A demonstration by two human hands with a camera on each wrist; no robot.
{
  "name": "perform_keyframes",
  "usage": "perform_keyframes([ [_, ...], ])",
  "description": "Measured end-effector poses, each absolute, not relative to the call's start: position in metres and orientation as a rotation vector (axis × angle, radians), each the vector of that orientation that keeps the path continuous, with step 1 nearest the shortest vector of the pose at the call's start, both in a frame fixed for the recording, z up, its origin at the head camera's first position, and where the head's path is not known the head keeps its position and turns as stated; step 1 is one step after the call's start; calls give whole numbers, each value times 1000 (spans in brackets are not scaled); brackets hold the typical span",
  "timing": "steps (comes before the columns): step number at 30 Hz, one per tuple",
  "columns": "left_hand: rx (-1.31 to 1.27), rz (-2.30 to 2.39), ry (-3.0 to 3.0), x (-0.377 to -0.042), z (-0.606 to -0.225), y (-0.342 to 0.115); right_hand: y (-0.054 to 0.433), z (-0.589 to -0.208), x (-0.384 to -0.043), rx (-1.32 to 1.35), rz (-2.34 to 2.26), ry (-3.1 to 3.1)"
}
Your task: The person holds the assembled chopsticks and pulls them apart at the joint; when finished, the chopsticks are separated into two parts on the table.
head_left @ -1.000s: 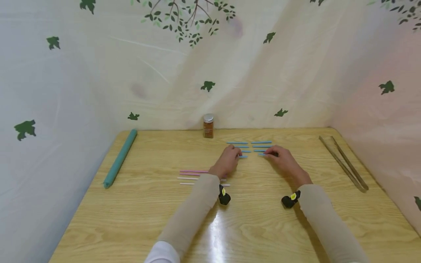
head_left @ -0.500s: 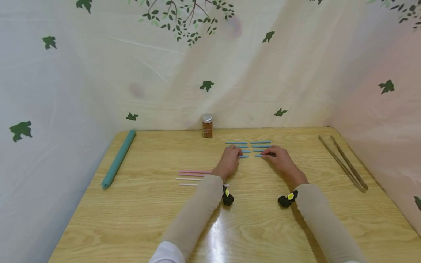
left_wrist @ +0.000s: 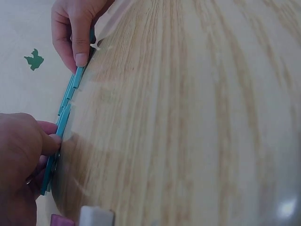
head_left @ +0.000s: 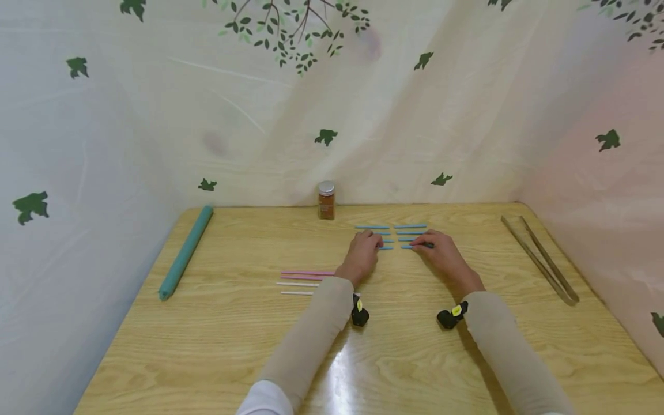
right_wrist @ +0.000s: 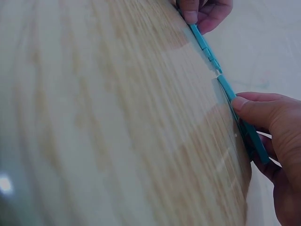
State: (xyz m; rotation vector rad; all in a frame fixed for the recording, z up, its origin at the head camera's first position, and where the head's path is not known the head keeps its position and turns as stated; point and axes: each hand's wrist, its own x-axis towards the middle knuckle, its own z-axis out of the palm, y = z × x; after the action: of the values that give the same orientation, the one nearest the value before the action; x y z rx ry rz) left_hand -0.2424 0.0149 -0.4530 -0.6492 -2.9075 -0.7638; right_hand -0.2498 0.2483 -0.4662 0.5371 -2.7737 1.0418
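Note:
Thin blue sticks lie in two short columns, several in each, near the back of the table. My left hand (head_left: pixel 361 256) pinches the nearest stick of the left column, a blue stick (left_wrist: pixel 50 165), between thumb and fingers. Opposite it, my right hand (head_left: pixel 442 252) pinches the nearest stick of the right column, another blue stick (right_wrist: pixel 256 143). The inner ends of these two sticks face each other across a narrow gap. Farther back, a blue stick (head_left: pixel 371 227) in the left column and a blue stick (head_left: pixel 411 226) in the right column lie untouched. The left hand partly covers its column.
Pink sticks (head_left: pixel 307 272) and white sticks (head_left: pixel 297 293) lie partly under the left forearm. A brown-filled jar (head_left: pixel 327 204) with a silver lid stands at the back edge. A green roll (head_left: pixel 185 253) lies at left, long V-shaped tongs (head_left: pixel 536 260) at right.
The right hand has drawn its blue stick slightly left, toward the left column. The left hand has shifted a little to the right, still on its stick.

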Motion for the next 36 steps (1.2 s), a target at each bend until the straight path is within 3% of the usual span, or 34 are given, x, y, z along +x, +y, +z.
perform_keyframes([
  [24, -666, -630, -2927, -236, -451, 13, 246, -464, -245, 558, 916, -2813],
  [36, -686, -737, -2780, -225, -427, -27, 221, -441, -241, 639, 1034, -2706],
])
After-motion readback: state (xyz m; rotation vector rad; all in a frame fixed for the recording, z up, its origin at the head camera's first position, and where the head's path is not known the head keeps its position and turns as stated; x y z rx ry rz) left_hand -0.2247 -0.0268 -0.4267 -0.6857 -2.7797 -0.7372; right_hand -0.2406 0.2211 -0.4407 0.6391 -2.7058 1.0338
